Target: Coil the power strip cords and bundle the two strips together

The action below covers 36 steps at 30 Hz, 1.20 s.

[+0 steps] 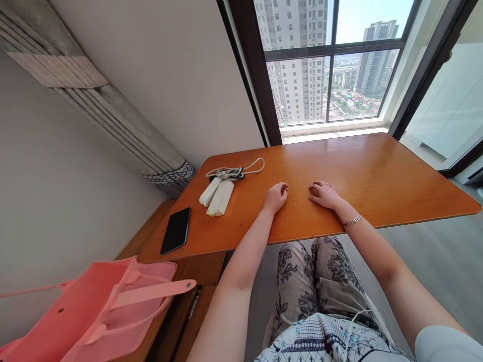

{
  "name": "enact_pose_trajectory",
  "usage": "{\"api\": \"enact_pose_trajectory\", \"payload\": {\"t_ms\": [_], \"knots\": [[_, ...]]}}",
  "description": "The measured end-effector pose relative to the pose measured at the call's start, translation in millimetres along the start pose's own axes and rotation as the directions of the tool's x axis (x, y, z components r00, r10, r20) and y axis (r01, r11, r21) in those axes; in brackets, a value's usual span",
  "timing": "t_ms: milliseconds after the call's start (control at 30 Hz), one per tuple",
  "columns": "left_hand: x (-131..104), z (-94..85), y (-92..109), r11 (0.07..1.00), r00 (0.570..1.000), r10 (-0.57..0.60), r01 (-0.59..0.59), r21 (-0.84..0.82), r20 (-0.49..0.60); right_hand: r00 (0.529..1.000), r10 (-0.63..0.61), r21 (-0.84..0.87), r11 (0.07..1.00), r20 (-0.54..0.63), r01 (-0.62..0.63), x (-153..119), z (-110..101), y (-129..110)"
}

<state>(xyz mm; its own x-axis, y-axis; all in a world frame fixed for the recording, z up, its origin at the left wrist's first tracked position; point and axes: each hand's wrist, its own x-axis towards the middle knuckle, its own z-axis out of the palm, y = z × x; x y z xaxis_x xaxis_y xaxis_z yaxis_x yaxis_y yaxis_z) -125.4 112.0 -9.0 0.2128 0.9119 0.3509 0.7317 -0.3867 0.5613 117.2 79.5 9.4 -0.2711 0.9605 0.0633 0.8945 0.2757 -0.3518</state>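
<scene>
On the orange-brown wooden table point(362, 166), my left hand point(276, 197) rests on its side with the fingers curled in, and no object shows in it. To its right, my right hand point(323, 194) lies palm down on the wood, fingers stretched out and a little apart, holding nothing. A thin silver bracelet point(352, 219) circles my right wrist. Nearest to my left hand are two white power strips point(221, 198), lying side by side, with a bundled white cord point(230, 173) behind them.
A dark-screened phone point(176, 230) lies at the table's left edge. Below it, an open pink bag point(113, 306) sits on a wooden surface. A window point(332, 50) stands beyond the table, and a grey curtain point(124, 120) hangs at the left. My legs are under the front edge.
</scene>
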Motion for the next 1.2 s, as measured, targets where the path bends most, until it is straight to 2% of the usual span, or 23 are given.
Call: {"api": "enact_pose_trajectory", "payload": {"t_ms": [533, 900, 967, 1067, 1133, 1200], "knots": [[0, 0.2, -2, 0.998, 1.000, 0.018, -0.019, -0.061, -0.021, 1.000, 0.011, 0.001, 1.000, 0.010, -0.011, -2, -4, -4], [2, 4.2, -9, 0.987, 0.995, -0.026, 0.010, -0.163, -0.092, 1.000, 0.007, 0.003, 1.000, 0.016, -0.007, -1, -4, -5], [2, 3.4, -7, 0.992, 0.995, -0.023, 0.010, -0.127, -0.101, 1.000, 0.005, 0.000, 1.000, 0.014, -0.005, -1, -4, -5], [3, -4.5, -4, 1.000, 0.992, 0.023, -0.021, 0.015, -0.126, 1.000, 0.000, -0.001, 1.000, 0.009, 0.000, -1, -3, -4], [7, -16.3, -3, 0.990, 0.987, 0.070, -0.051, 0.131, -0.142, 1.000, -0.002, 0.001, 1.000, 0.006, 0.002, -1, -3, -4], [14, -33.4, -5, 0.971, 0.985, 0.065, -0.026, 0.238, -0.158, 1.000, -0.003, 0.003, 1.000, 0.002, 0.003, -1, -3, -4]]}}
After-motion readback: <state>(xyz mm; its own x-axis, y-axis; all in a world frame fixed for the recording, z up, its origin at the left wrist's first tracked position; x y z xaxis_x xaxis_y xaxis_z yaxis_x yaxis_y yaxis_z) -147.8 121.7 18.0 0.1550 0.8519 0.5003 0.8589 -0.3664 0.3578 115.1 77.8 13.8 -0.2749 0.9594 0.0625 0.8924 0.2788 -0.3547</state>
